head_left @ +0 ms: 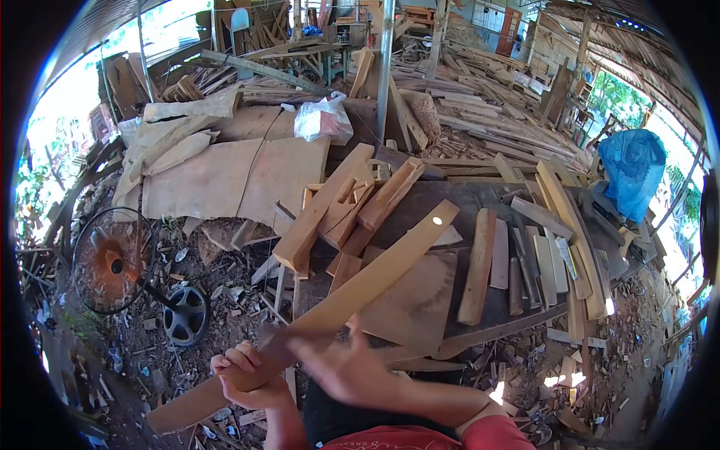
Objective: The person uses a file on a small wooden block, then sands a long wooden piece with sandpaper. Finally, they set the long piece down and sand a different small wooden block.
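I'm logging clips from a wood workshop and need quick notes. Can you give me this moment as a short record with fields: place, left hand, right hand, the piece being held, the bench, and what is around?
place: open-sided wood workshop, timber piled all around
left hand: closed around the long plank, near its lower end
right hand: blurred, on or just over the same plank; grip unclear
long plank: slanted from lower left to upper right, a hole near its far end
workbench: dark top, strewn with boards and offcuts
around: standing fan on the ground at left, white plastic bag, blue tarp at right
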Action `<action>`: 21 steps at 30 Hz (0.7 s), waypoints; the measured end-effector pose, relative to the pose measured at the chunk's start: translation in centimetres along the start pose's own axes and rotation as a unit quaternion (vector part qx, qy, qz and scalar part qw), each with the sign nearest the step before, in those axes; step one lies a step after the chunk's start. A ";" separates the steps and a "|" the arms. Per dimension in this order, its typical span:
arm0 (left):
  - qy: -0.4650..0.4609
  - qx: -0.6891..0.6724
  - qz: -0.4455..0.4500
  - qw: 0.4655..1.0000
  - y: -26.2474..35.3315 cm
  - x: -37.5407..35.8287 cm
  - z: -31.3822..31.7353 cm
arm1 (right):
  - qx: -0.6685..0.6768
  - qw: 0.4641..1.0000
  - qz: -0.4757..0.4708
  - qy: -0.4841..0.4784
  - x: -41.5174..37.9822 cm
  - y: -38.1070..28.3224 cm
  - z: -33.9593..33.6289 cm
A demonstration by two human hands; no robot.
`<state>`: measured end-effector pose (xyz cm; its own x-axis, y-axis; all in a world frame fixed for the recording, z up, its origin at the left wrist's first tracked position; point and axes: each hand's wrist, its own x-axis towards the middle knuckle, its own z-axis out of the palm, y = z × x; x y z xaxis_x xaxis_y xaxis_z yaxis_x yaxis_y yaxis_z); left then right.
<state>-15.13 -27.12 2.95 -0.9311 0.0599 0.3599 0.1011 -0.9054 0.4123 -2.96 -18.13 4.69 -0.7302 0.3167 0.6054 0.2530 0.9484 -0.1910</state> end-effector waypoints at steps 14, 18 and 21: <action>-0.012 -0.002 -0.024 1.000 -2.3 -1.4 0.7 | 0.074 0.985 0.151 -0.033 0.0 4.8 -0.4; -0.023 0.001 -0.031 0.999 -2.2 -1.0 0.3 | 0.148 0.984 0.093 -0.040 -0.6 3.9 -2.1; -0.024 0.007 -0.037 0.999 -2.0 -1.1 0.2 | -0.054 0.957 0.281 0.046 -1.6 13.1 -0.8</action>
<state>-14.26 -25.28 1.93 -0.9185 0.1458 0.3677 0.0390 -0.8917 0.4510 2.04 -6.26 1.79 -0.4030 0.7686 0.4968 0.6569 0.6209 -0.4278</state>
